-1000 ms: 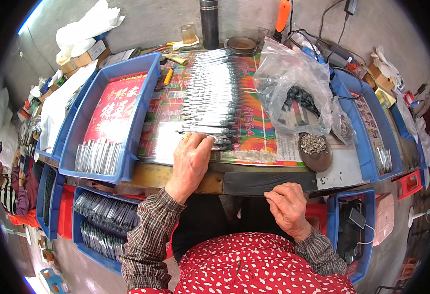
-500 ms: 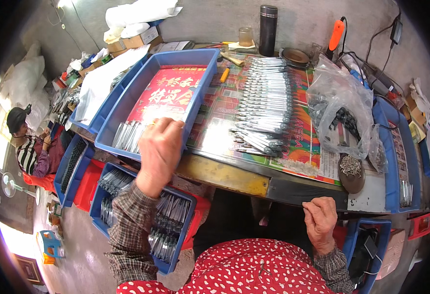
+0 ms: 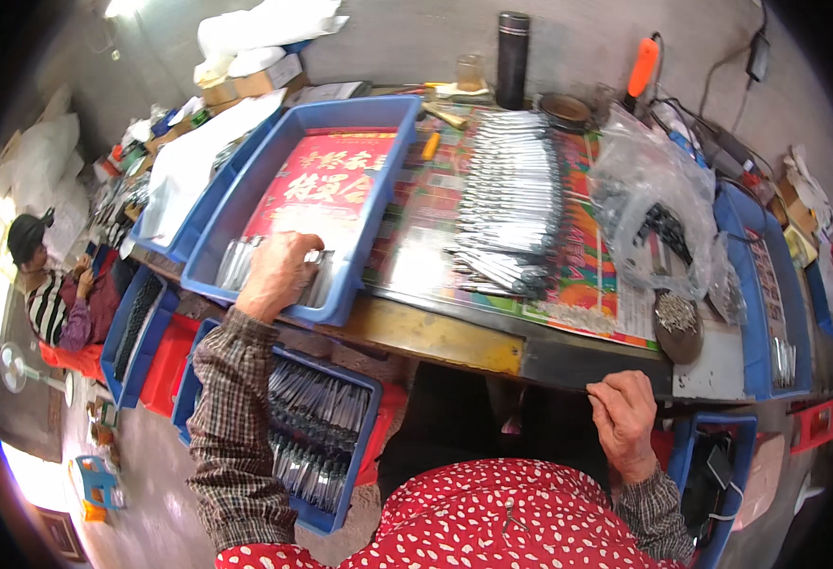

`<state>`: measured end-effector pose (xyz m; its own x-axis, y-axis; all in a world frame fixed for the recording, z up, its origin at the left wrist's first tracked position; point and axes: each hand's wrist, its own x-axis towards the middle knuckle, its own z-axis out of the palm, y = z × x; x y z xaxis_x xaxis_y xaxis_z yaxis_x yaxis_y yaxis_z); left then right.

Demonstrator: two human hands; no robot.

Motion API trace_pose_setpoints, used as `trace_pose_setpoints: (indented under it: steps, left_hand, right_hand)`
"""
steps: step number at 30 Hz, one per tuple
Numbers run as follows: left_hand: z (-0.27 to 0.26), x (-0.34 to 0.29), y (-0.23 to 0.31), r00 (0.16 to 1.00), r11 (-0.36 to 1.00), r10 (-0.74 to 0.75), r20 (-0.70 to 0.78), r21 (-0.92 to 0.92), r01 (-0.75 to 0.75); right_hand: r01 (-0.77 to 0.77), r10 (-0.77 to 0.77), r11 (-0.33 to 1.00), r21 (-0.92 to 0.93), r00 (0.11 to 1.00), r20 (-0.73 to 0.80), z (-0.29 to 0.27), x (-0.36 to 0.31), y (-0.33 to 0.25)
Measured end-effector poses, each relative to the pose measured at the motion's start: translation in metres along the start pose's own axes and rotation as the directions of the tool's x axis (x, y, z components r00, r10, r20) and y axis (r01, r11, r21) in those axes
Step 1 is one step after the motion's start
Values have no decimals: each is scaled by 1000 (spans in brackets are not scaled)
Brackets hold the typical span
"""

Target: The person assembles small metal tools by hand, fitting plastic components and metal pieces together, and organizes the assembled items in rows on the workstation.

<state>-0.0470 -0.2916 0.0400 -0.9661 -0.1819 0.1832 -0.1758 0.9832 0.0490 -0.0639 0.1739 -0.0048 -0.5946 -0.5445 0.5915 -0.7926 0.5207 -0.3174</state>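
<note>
My left hand [image 3: 279,273] is in the near end of a long blue tray [image 3: 393,180], its bent fingers closed at the upper ends of some clear-barrelled pens [image 3: 318,283]. More pens [image 3: 233,264] lie side by side left of that hand, and a red printed sheet [image 3: 317,175] lines the tray. My right hand [image 3: 625,427] hangs before the table's front edge with thumb and fingers pressed together; whatever may be between them is hidden. Right of the tray, a long row of pens with dark ends [image 3: 511,199] covers part of the table.
A clear plastic bag [image 3: 639,180] with black parts and a dish of small metal pieces [image 3: 677,318] are at right. A black flask [image 3: 512,62] stands behind. Below the table is a blue bin of pens [image 3: 317,517]. Another person [image 3: 56,294] sits far left.
My left hand has moved down and slightly left, into the tray's near end, and pens now show beneath its fingers. My right hand stays almost still. The view has shifted slightly.
</note>
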Motion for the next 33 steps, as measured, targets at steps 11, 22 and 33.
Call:
trace_pose_setpoints:
  steps: [11, 22, 33]
  left_hand:
    - [19, 1, -37, 959, 979, 193, -205, -27, -203]
    - [29, 6, -50, 984, 990, 104, -147, -84, -117]
    - [43, 12, -85, 959, 977, 80, -273, -168, -129]
  right_hand:
    - [-20, 16, 990, -139, 999, -28, -53, -10, 43]
    - [-320, 191, 833, -451, 932, -308, -158, -45, 156]
    - [-603, 599, 570, -557, 770, -220, -240, -80, 271]
